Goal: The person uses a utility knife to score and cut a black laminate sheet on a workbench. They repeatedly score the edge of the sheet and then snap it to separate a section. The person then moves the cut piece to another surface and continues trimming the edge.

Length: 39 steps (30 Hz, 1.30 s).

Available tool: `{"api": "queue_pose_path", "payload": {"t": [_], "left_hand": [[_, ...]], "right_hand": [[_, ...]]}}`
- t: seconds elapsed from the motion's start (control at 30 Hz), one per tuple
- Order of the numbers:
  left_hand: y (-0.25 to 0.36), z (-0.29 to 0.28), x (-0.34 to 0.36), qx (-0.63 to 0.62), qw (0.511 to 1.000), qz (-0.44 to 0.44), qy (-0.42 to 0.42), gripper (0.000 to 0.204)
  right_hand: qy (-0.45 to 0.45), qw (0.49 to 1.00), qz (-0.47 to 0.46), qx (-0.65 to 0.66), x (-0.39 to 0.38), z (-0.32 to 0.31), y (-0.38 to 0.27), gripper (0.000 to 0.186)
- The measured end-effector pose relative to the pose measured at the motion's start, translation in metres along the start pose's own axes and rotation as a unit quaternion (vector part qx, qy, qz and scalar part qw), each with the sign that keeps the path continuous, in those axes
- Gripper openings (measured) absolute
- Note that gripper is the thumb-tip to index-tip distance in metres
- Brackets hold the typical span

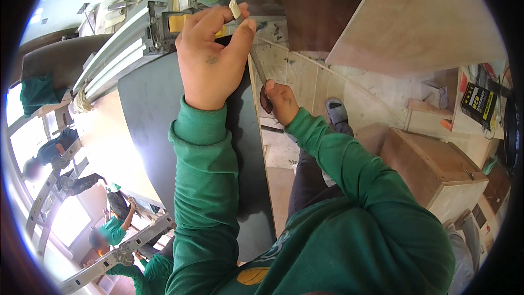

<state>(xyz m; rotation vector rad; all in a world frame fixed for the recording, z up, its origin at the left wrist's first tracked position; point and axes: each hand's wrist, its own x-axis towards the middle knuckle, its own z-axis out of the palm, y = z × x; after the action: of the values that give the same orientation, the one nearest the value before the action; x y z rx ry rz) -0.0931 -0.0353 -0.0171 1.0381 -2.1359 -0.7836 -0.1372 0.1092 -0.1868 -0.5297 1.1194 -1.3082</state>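
Slim grey hand tool (258,64) slants near 12 o'clock, its cream-coloured tip (234,9) uppermost. Left hand (212,57), toward 11, pinches the upper shaft between thumb and fingers; right hand (281,102), toward 1, closes around its dark lower end (266,103). Dark grey panel (150,112) lies toward 9, black-and-yellow container (479,106) at 3.

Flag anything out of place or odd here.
Nothing looks plainly broken. Two untidy spots: the floor to the right of the dark panel looks dirty and littered, and a dark smudge marks the back of the left hand, perhaps grime, standing out on otherwise cleaner skin.
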Motion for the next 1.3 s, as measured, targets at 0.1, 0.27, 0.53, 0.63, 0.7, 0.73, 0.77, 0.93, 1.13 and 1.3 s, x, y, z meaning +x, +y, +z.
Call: {"api": "queue_pose_path", "payload": {"t": [0.1, 0.27, 0.53, 0.63, 0.7, 0.73, 0.77, 0.93, 1.13, 1.3], "left_hand": [[-0.003, 0.000, 0.001, 0.032, 0.999, -0.038, 0.001, 0.017], [-0.001, -0.006, 0.002, -0.175, 0.979, -0.078, 0.071, 0.031], [-0.003, -0.006, 0.002, -0.200, 0.976, -0.075, 0.049, 0.039], [-0.002, -0.006, 0.002, -0.159, 0.984, -0.070, 0.046, 0.045], [-0.002, -0.006, 0.002, -0.143, 0.986, -0.069, 0.046, 0.049], [-0.002, -0.006, 0.003, -0.147, 0.986, -0.069, 0.046, 0.049], [-0.003, -0.006, 0.003, -0.151, 0.985, -0.070, 0.046, 0.049], [-0.003, -0.007, 0.002, -0.148, 0.985, -0.075, 0.046, 0.048], [-0.005, -0.006, 0.003, -0.206, 0.975, -0.068, 0.049, 0.043], [-0.004, -0.006, 0.003, -0.221, 0.971, -0.075, 0.050, 0.043]], "right_hand": [[0.003, 1.000, 0.012, -0.009, 0.004, -0.011, 0.003, 0.067], [0.015, 0.996, 0.036, 0.077, -0.003, -0.009, -0.044, 0.055], [-0.009, 0.991, -0.134, 0.020, 0.031, -0.011, -0.142, 0.026], [-0.065, 0.988, -0.135, 0.020, 0.045, -0.015, -0.148, 0.026], [-0.085, 0.988, -0.131, 0.014, 0.049, -0.015, -0.147, 0.025], [-0.083, 0.987, -0.134, 0.007, 0.050, -0.015, -0.146, 0.024], [-0.082, 0.987, -0.137, -0.001, 0.050, -0.015, -0.146, 0.023], [-0.040, 0.982, -0.182, 0.013, 0.050, -0.008, -0.142, 0.013], [-0.019, 0.985, -0.170, -0.036, 0.051, -0.011, -0.150, 0.011], [-0.041, 0.983, -0.150, -0.095, 0.055, -0.016, -0.156, 0.013]]}}
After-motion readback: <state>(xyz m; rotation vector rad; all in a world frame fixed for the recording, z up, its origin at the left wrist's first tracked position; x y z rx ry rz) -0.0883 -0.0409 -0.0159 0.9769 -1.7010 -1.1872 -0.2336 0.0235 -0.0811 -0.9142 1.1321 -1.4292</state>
